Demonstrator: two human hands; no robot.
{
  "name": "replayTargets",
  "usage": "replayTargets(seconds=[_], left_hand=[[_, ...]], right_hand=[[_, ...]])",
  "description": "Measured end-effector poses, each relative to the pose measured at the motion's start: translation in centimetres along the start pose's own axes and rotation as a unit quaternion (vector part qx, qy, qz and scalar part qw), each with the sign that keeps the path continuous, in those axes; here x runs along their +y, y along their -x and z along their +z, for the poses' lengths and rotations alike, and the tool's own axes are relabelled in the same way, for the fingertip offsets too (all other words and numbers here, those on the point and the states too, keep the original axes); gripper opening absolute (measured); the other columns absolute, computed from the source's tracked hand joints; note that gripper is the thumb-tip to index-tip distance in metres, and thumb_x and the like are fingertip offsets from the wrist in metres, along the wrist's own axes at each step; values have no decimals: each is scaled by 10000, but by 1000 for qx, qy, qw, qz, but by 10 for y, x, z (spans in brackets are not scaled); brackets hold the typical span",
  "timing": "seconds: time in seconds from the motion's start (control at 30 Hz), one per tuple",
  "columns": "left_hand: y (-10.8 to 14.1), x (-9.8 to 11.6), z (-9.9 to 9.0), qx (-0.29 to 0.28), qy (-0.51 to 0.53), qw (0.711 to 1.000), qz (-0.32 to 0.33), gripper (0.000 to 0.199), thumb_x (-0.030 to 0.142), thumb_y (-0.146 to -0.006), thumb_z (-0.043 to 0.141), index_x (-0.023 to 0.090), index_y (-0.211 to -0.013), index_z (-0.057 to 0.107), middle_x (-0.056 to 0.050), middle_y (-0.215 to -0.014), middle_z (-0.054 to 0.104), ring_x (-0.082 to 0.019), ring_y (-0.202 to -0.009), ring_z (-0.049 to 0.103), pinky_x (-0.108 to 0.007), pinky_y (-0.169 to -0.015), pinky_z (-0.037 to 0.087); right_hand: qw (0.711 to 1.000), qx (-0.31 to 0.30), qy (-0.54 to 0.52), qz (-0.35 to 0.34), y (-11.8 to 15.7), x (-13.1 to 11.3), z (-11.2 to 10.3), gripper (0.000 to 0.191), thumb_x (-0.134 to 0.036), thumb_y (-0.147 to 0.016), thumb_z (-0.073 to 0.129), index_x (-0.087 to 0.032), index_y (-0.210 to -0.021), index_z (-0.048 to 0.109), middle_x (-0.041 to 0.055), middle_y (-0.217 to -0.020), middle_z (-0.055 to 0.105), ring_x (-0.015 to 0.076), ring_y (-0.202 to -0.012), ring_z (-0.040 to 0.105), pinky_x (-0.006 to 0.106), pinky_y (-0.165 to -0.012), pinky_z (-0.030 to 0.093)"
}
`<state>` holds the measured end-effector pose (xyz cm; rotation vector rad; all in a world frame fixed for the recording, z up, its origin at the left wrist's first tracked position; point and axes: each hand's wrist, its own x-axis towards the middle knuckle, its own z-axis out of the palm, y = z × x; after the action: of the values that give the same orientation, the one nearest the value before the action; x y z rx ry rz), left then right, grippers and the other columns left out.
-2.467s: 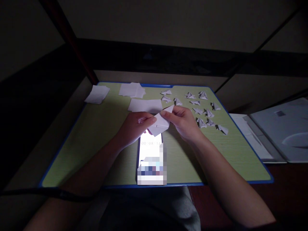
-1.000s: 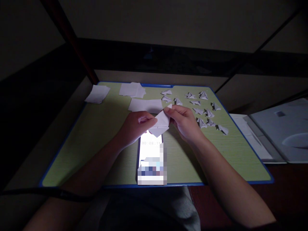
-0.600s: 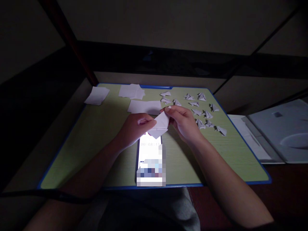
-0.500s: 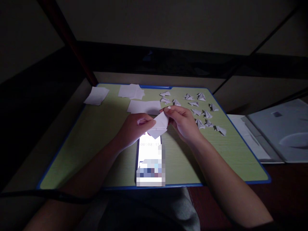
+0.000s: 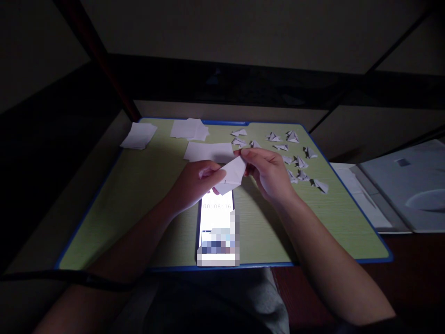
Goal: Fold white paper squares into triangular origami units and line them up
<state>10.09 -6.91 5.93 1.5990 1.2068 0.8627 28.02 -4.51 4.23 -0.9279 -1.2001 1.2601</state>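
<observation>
Between my two hands a partly folded piece of white paper point(image 5: 233, 174) is held in the air above the table. My left hand point(image 5: 200, 182) pinches its left side, thumb on top. At the paper's upper right corner, the thumb and fingers of my right hand point(image 5: 267, 169) are closed on it. A lit phone point(image 5: 217, 218) lies just below the paper, showing a timer at 00:08:16. Beyond my hands, a flat white sheet point(image 5: 208, 151) rests on the table. Several small folded paper shapes point(image 5: 300, 162) lie to the right of my right hand.
The green table point(image 5: 167, 250) has a blue rim. A stack of white paper point(image 5: 139, 135) sits at the far left corner, with more loose sheets point(image 5: 189, 129) beside it. A dark cable point(image 5: 86, 278) crosses the near left edge. Right of the table is a pale grey flat object point(image 5: 406, 190).
The folded paper has tilted slightly, and its lower flap sits closer against the rest. My right hand has shifted a little to the right. The phone timer went from 00:08:15 to 00:08:16.
</observation>
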Motion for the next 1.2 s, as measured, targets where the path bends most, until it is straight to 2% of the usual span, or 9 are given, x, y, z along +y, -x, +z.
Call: replayTargets(seconds=[0.23,0.4,0.53,0.73,0.9,1.03,1.13,1.2], left_hand=[[1,-4,-3,-6,-12,1000,22,221,275,-849,549,146,-672,584,6,-518,600,-114,-493,598,-220,-498,431],[-2,-12,-4,34,21,999,22,194,298,-844,578,159,-713,609,22,-498,604,-117,-468,609,-216,-471,432],[-5,-18,-6,45,60,997,35,206,337,-855,590,169,-735,602,18,-490,614,-124,-461,615,-220,-468,440],[-8,-21,-6,27,144,989,-13,243,374,-879,540,188,-724,551,7,-490,629,-118,-409,585,-218,-419,402],[-6,-17,-4,3,114,993,-6,217,341,-898,525,172,-762,542,0,-486,616,-112,-419,587,-206,-425,405],[-1,-13,-2,-18,57,998,23,160,305,-856,604,152,-885,564,-6,-656,647,-112,-480,621,-200,-414,448],[1,-12,2,-10,56,997,61,267,250,-782,695,166,-992,554,-34,-870,671,-118,-590,645,-193,-442,514],[1,-13,4,4,69,995,68,330,214,-764,695,178,-1046,528,-41,-933,668,-123,-628,646,-195,-459,539]], right_hand=[[1000,9,-10,3,-1,0,-1,157,-346,-788,703,-209,-730,752,-21,-563,565,101,-504,453,256,-486,334],[997,-67,5,37,0,2,-2,229,-387,-813,726,-187,-706,694,-20,-578,573,100,-533,483,252,-526,365],[994,-93,16,57,2,0,-1,266,-399,-834,705,-174,-694,680,-11,-578,594,106,-540,504,265,-562,391],[992,-113,9,63,3,-2,0,286,-383,-826,666,-172,-635,639,-6,-555,599,110,-541,516,279,-589,405],[993,-93,19,70,3,0,0,184,-333,-746,718,-172,-677,662,-18,-546,608,105,-525,516,278,-568,389],[994,-80,8,76,2,1,0,175,-318,-686,768,-179,-680,662,-29,-530,599,104,-512,511,272,-541,377],[995,-62,15,76,1,0,0,213,-318,-662,792,-178,-637,634,-34,-510,581,91,-482,491,260,-513,352],[996,-54,21,74,1,0,0,223,-322,-655,798,-176,-629,631,-34,-508,578,87,-473,486,257,-504,344]])
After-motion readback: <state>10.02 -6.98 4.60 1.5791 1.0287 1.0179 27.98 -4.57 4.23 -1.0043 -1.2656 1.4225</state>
